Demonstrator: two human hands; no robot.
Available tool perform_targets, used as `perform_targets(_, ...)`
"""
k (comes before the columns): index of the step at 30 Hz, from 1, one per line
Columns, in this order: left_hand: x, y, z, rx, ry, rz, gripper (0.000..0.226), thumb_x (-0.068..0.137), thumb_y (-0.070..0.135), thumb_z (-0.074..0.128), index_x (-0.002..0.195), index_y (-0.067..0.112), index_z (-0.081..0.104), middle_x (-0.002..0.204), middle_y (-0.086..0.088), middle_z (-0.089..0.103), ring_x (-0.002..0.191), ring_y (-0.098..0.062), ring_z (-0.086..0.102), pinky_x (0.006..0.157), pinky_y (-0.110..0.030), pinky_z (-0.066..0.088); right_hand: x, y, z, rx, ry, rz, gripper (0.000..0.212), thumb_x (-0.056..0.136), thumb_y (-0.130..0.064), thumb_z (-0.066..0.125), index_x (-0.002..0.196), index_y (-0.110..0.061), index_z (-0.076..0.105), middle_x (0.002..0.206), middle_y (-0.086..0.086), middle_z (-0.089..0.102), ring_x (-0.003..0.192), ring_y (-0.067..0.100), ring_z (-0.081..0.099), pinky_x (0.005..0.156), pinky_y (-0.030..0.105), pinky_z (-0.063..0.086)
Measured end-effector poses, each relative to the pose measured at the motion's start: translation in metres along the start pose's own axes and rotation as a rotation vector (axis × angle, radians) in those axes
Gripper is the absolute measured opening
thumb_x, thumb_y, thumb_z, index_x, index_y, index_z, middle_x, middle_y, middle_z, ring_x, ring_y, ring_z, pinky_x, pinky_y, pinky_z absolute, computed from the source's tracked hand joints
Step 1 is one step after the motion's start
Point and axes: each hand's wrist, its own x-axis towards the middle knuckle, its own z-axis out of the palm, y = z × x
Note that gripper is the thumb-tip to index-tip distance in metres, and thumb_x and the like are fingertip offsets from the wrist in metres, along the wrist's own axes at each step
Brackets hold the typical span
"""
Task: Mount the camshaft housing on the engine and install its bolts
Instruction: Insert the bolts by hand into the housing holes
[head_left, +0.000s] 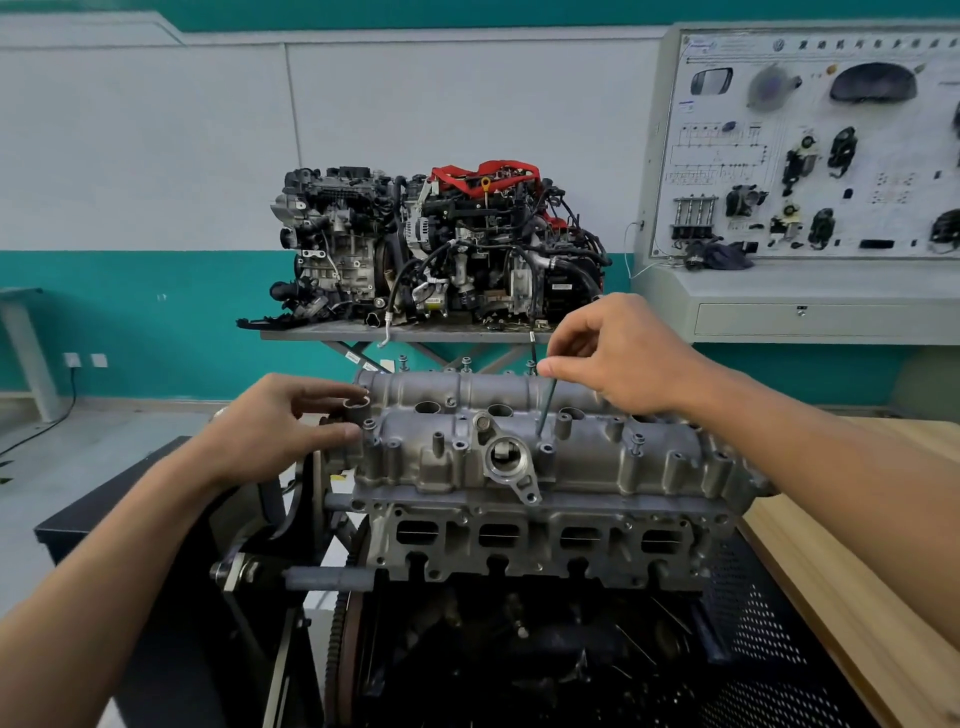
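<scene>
The grey cast camshaft housing (519, 431) lies on top of the engine (530, 540) in the middle of the view. My right hand (618, 353) pinches a long thin bolt (546, 408) by its upper end; the bolt's lower tip stands in a hole near the housing's front edge. My left hand (283, 421) rests against the housing's left end, thumb and fingers around a short round boss (358, 408). Several bolts (466, 362) stick up along the housing's far edge, and another bolt (637, 442) sits near the front right.
The engine hangs on a black stand (171, 530) to the left. A wooden bench (852, 561) runs along the right. Behind stand two assembled engines (436, 244) on a grey lift table (405, 332), and a training board (810, 150) with car parts is at the back right.
</scene>
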Motion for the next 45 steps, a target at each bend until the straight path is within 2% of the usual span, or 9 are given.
perform_targets(3,-0.004,0.007,0.013,0.142,0.121,0.058,0.041,0.063,0.060,0.079,0.097,0.037,0.078,0.103,0.021,0.072,0.101,0.000,0.065,0.091,-0.028,0.046,0.001,0.001,0.001,-0.004,0.000,0.003,0.010,0.081,-0.024,0.081,0.076,-0.018,0.075,0.071,-0.007,0.071,0.067,0.006,0.067,0.070,0.028,0.058)
perform_targets(7,0.001,0.014,0.022,0.198,0.216,0.087,0.012,0.072,0.041,0.084,0.075,0.030,0.079,0.125,0.004,0.068,0.107,-0.011,0.061,0.094,-0.028,0.040,0.000,0.001,0.002,0.000,-0.005,-0.008,0.009,0.081,-0.024,0.081,0.075,-0.019,0.076,0.070,-0.008,0.071,0.066,0.004,0.066,0.067,0.024,0.057)
perform_targets(17,0.010,0.010,0.007,0.173,-0.106,0.166,0.019,0.092,0.018,0.069,0.100,0.032,0.078,0.134,0.020,0.058,0.125,-0.002,0.052,0.101,-0.024,0.035,0.003,0.004,0.008,0.026,0.004,0.007,0.008,0.081,-0.023,0.081,0.076,-0.017,0.076,0.069,-0.010,0.070,0.066,0.004,0.066,0.066,0.022,0.056)
perform_targets(22,0.003,-0.004,0.013,0.021,-0.196,0.133,0.029,0.089,0.040,0.064,0.116,0.044,0.070,0.138,0.037,0.049,0.129,0.015,0.042,0.108,-0.024,0.033,0.004,0.001,0.008,0.034,-0.005,-0.003,0.008,0.082,-0.022,0.080,0.076,-0.019,0.075,0.070,-0.011,0.070,0.067,0.004,0.066,0.067,0.022,0.057)
perform_targets(26,0.001,-0.008,0.027,-0.150,0.030,0.119,0.034,0.073,0.056,0.069,0.106,0.049,0.072,0.113,0.034,0.068,0.108,0.011,0.063,0.091,-0.021,0.050,0.002,0.001,0.003,0.001,-0.009,0.002,0.009,0.082,-0.023,0.080,0.079,-0.015,0.077,0.072,-0.009,0.071,0.068,0.005,0.067,0.067,0.023,0.056)
perform_targets(29,0.007,-0.009,0.038,-0.300,0.161,0.072,0.029,0.068,0.045,0.080,0.095,0.035,0.078,0.100,0.015,0.077,0.090,-0.009,0.074,0.077,-0.028,0.060,-0.002,0.001,-0.001,-0.014,-0.011,0.000,0.009,0.082,-0.023,0.080,0.080,-0.015,0.077,0.073,-0.008,0.072,0.068,0.004,0.067,0.068,0.020,0.057)
perform_targets(32,0.012,-0.013,0.043,-0.417,0.173,0.060,0.016,0.066,0.031,0.080,0.075,0.018,0.078,0.105,0.018,0.075,0.096,-0.009,0.073,0.068,-0.022,0.060,-0.006,0.003,-0.005,-0.049,-0.013,-0.017,0.009,0.082,-0.024,0.080,0.080,-0.015,0.077,0.074,-0.009,0.072,0.068,0.003,0.067,0.068,0.018,0.056)
perform_targets(39,0.013,-0.016,0.025,-0.192,-0.034,0.150,0.017,0.078,0.032,0.068,0.089,0.035,0.080,0.123,0.040,0.060,0.118,0.017,0.052,0.096,-0.017,0.043,-0.011,0.004,0.003,-0.071,-0.049,-0.047,0.007,0.083,-0.023,0.079,0.082,-0.016,0.077,0.076,-0.009,0.072,0.068,0.003,0.066,0.068,0.017,0.055)
perform_targets(45,0.011,-0.025,0.021,-0.142,-0.176,0.175,0.036,0.092,0.040,0.055,0.124,0.055,0.061,0.137,0.041,0.048,0.133,0.017,0.038,0.110,-0.020,0.029,-0.007,-0.001,0.009,-0.101,-0.081,-0.103,0.010,0.083,-0.021,0.079,0.085,-0.012,0.077,0.078,-0.004,0.073,0.071,0.004,0.067,0.072,0.022,0.056)
